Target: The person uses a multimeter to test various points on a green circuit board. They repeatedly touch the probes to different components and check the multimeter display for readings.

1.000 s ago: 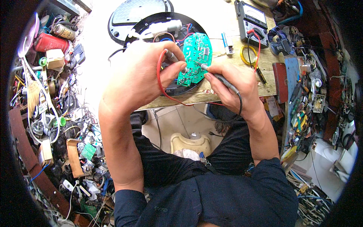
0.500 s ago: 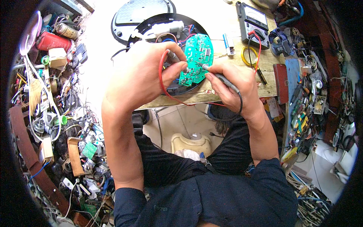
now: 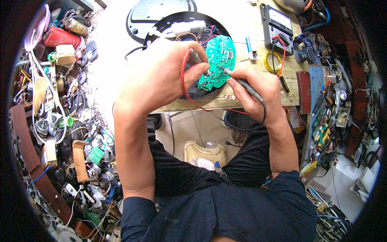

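Note:
A green circuit board (image 3: pixel 227 47) stands out from a round black housing (image 3: pixel 189 17) on the table. My left hand (image 3: pixel 161 74) grips a grey test probe (image 3: pixel 195 57) with a red lead, at the board's left edge. Its tip is hard to make out behind my fingers. Pinched in my right hand (image 3: pixel 260 90) is another grey test probe (image 3: pixel 250 89), with a black lead, its thin tip at the middle of the board. Inside the housing lie a white cylindrical part (image 3: pixel 189 27) and coloured wires, partly hidden by my left hand.
An analog multimeter (image 3: pixel 278 30) sits at the far right, near a yellow ring (image 3: pixel 267 61) and a small blue-white box (image 3: pixel 251 48). A grey round cover (image 3: pixel 159 14) lies behind the housing. Piled parts (image 3: pixel 86 161) and tools (image 3: pixel 326 129) flank me. A cream plastic object (image 3: pixel 205 152) stands between my legs.
The whole view has shifted, so the table and both hands appear farther right. Against the board, hands and probes look almost unmoved.

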The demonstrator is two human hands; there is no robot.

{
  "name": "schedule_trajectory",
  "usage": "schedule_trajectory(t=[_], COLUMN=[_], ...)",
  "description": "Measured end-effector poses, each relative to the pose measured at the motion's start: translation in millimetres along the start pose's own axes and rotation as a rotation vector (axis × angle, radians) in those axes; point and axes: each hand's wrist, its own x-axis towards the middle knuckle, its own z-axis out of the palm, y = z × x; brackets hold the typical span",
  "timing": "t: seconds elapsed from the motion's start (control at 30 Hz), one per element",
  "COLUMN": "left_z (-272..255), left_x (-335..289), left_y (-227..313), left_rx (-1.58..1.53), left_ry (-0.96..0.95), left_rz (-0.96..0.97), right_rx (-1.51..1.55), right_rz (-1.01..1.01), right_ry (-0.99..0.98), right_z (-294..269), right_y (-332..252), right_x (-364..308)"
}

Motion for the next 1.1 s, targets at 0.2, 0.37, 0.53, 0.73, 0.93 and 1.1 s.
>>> schedule_trajectory(t=[0.2, 0.37, 0.53, 0.73, 0.93, 1.1], left_z=[1.7, 4.0, 5.6, 7.2, 5.6, 16.7], left_x=[0.4, -0.8, -0.9, 0.7, 3.2, 6.9], left_y=[-2.4, -5.9, -7.7, -15.7, -16.3, -32.8], left_rx=[0.000, -0.003, -0.027, -0.051, 0.011, -0.034], left_ry=[0.015, 0.019, 0.018, 0.001, 0.024, 0.045], left_rz=[0.016, 0.020, 0.012, 0.056, 0.086, 0.143], right_rx=[0.006, 0.028, 0.033, -0.006, 0.131, 0.124], right_rz=[-0.012, -0.021, -0.123, -0.106, -0.031, 0.012], right_ry=[-0.003, -0.005, 0.102, 0.218, 0.179, 0.204], right_z=[0.5, 1.9, -0.8, -14.1, -24.3, -6.7], right_y=[1.5, 2.3, -0.7, -12.1, -17.4, -25.0], right_x=[-1.5, -4.6, -7.7, -16.1, -77.7, -116.3])
